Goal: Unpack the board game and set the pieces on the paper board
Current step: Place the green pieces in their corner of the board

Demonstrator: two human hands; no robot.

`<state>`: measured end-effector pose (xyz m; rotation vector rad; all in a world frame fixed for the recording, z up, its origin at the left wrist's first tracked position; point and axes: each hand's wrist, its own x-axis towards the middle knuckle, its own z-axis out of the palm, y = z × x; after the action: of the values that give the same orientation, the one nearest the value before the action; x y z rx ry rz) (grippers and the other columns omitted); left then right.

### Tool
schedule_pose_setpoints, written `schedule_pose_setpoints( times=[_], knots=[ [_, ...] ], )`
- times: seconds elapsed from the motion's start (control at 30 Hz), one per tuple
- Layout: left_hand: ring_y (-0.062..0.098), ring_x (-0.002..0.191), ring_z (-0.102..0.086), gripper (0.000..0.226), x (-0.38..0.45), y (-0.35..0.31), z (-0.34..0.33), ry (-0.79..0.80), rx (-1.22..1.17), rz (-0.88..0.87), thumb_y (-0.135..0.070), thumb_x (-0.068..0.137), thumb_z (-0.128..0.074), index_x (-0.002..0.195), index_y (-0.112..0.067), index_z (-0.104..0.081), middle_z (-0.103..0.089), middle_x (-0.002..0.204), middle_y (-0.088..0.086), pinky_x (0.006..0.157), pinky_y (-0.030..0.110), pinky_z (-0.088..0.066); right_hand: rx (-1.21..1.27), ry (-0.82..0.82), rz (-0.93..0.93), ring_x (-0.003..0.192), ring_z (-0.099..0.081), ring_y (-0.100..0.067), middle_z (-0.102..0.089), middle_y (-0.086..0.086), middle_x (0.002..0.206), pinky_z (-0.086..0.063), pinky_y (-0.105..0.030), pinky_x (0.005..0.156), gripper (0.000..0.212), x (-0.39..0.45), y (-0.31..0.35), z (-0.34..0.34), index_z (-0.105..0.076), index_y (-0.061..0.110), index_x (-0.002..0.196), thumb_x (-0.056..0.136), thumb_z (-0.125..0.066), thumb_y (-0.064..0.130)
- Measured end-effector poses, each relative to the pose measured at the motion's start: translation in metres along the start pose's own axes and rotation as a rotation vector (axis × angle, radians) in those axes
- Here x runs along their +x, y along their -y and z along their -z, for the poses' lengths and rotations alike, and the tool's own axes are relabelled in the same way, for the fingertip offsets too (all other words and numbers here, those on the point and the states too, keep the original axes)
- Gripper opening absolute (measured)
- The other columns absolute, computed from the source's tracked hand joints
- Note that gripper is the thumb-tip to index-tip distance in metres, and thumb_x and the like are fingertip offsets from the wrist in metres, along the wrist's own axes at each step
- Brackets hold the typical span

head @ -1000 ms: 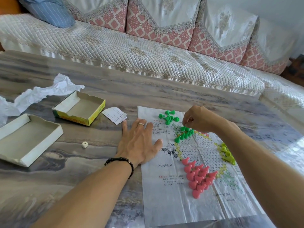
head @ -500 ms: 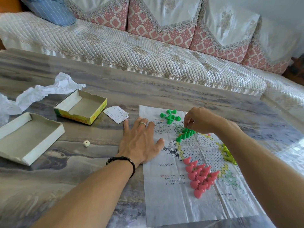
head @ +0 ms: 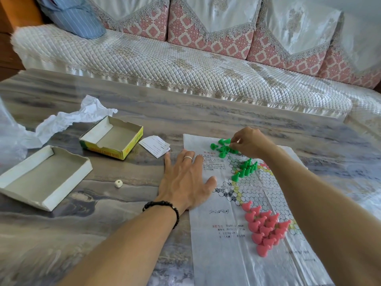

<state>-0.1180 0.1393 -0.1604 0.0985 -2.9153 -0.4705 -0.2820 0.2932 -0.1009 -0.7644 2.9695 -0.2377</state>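
The paper board (head: 226,254) lies flat on the marble table. Several green pieces (head: 246,169) stand in a cluster on its upper hex corner, and several pink pieces (head: 266,226) stand in a triangle nearer me. A loose pile of green pieces (head: 221,149) lies at the board's far left corner. My right hand (head: 250,144) is at that pile, with its curled fingertips pinching a green piece at the pile's right edge. My left hand (head: 185,182) presses flat on the table, fingers spread, thumb on the board's left edge.
An empty yellow box tray (head: 132,145) and a white lid (head: 68,182) sit to the left. A white die (head: 118,184) lies between them and my left hand. A folded leaflet (head: 155,148) and crumpled white paper (head: 70,120) lie nearby. A quilted sofa (head: 165,65) runs behind the table.
My right hand has moved from the standing green cluster back and left to the loose green pile. My left hand has stayed flat in place.
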Motion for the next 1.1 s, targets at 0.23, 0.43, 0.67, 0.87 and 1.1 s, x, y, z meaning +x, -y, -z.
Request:
schedule_pose_setpoints(
  times=[0.23, 0.43, 0.67, 0.87, 1.1],
  knots=[
    [0.019, 0.140, -0.022, 0.057, 0.000, 0.000, 0.000, -0.006, 0.008, 0.001, -0.060, 0.089, -0.032, 0.130, -0.022, -0.042, -0.036, 0.145, 0.003, 0.114, 0.056, -0.006, 0.029, 0.041, -0.065, 0.082, -0.067, -0.022, -0.072, -0.007, 0.096, -0.058, -0.032, 0.074, 0.018, 0.004, -0.001, -0.003, -0.073, 0.007, 0.097, 0.084, -0.061, 0.007],
    [0.019, 0.141, -0.020, 0.061, 0.000, 0.000, 0.000, 0.002, 0.016, 0.004, -0.060, 0.089, -0.032, 0.135, -0.022, -0.039, -0.034, 0.148, 0.003, 0.115, 0.056, -0.005, 0.068, 0.010, -0.018, 0.065, -0.066, -0.021, -0.073, -0.011, 0.084, -0.058, -0.034, 0.060, 0.015, -0.003, -0.001, 0.007, -0.071, 0.002, 0.088, 0.085, -0.057, 0.004],
    [0.019, 0.141, -0.022, 0.064, -0.001, 0.000, 0.000, -0.005, 0.029, 0.001, -0.062, 0.089, -0.032, 0.139, -0.021, -0.037, -0.035, 0.149, 0.003, 0.114, 0.056, -0.009, 0.125, 0.004, 0.084, 0.070, -0.065, -0.016, -0.068, 0.002, 0.075, -0.057, -0.026, 0.066, 0.002, -0.031, 0.006, 0.032, -0.069, 0.012, 0.082, 0.083, -0.068, 0.010],
    [0.019, 0.141, -0.022, 0.064, -0.001, 0.000, 0.001, -0.002, 0.029, 0.004, -0.062, 0.089, -0.032, 0.139, -0.021, -0.037, -0.035, 0.149, 0.003, 0.114, 0.056, -0.008, 0.091, 0.074, 0.110, 0.068, -0.063, -0.009, -0.066, 0.004, 0.074, -0.047, -0.016, 0.060, 0.007, -0.046, 0.006, 0.036, -0.066, 0.016, 0.079, 0.081, -0.070, 0.010],
    [0.019, 0.143, -0.019, 0.065, 0.000, 0.000, 0.002, 0.006, 0.023, 0.009, -0.063, 0.089, -0.031, 0.140, -0.022, -0.037, -0.033, 0.150, 0.004, 0.115, 0.056, -0.006, 0.024, 0.094, 0.121, 0.070, -0.064, -0.007, -0.067, 0.008, 0.075, -0.054, -0.021, 0.064, 0.011, -0.051, 0.006, 0.035, -0.069, 0.019, 0.079, 0.081, -0.068, 0.009]
  ],
)
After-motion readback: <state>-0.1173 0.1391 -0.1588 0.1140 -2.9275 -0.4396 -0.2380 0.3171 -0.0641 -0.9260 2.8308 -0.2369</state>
